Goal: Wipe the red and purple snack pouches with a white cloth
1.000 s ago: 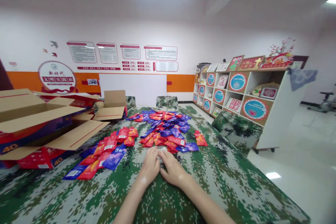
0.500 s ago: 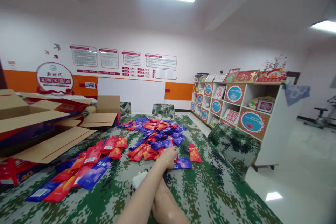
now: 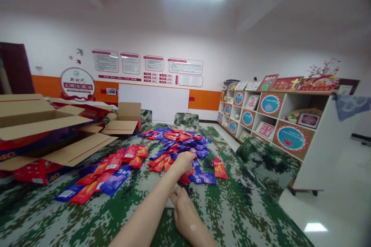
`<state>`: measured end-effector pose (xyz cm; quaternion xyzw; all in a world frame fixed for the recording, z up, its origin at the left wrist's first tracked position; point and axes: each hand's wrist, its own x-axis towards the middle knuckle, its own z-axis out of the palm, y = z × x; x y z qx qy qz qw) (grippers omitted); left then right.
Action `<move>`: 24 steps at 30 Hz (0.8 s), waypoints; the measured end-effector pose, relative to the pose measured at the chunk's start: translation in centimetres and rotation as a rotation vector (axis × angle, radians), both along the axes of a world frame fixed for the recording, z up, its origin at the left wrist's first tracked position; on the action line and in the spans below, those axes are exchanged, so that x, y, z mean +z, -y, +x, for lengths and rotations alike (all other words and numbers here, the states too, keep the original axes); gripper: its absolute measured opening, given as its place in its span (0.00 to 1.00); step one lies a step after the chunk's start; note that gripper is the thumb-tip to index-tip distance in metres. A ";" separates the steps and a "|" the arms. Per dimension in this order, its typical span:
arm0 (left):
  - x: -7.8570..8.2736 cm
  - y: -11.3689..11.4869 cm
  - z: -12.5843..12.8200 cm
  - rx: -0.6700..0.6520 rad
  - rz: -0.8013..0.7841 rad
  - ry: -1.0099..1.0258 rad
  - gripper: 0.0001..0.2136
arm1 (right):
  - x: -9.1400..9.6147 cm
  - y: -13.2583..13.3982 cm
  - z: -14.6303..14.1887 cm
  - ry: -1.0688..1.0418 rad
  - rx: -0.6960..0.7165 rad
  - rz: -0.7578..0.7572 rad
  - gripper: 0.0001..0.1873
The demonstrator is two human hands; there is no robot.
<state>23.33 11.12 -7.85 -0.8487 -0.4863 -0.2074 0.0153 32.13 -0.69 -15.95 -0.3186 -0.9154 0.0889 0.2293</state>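
Observation:
My left hand [image 3: 185,162] reaches over the near edge of a pile of red and blue foil packets [image 3: 185,137]. Its fingers curl down among them, and what they grip is hidden. Below it my right hand [image 3: 182,204] is closed on a whitish thin piece [image 3: 170,202], perhaps a bag, mostly covered by my left forearm. A blue packet [image 3: 206,178] lies just right of my left hand, and a red packet [image 3: 220,168] lies farther right. More red and blue packets [image 3: 114,177] lie in overlapping rows at the left.
Open cardboard boxes [image 3: 84,151] stand along the table's left side, flaps sticking out. A camouflage cloth [image 3: 232,208] covers the table. Camouflage-covered chairs [image 3: 268,158] stand at the right and far end. A white shelf unit [image 3: 278,115] is beyond on the right.
My view has turned a little left. My right hand has come out from under my left forearm and shows more clearly. My left hand stays at the pile's near edge; another blue packet is uncovered beside it.

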 end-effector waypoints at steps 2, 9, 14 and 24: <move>1.7 0.8 -2.8 0.056 0.038 0.057 0.12 | 0.6 0.3 0.5 -0.027 -0.098 -0.009 0.35; 4.8 6.5 -13.2 0.239 0.121 0.199 0.07 | 1.9 0.6 4.6 -0.044 -0.116 -0.045 0.25; 1.3 12.3 -15.6 0.304 0.086 0.623 0.09 | 0.8 1.2 7.8 -0.001 -0.251 -0.053 0.29; -8.0 17.8 -11.5 0.301 -0.177 0.852 0.11 | 0.8 0.9 6.2 -0.269 -0.455 0.013 0.28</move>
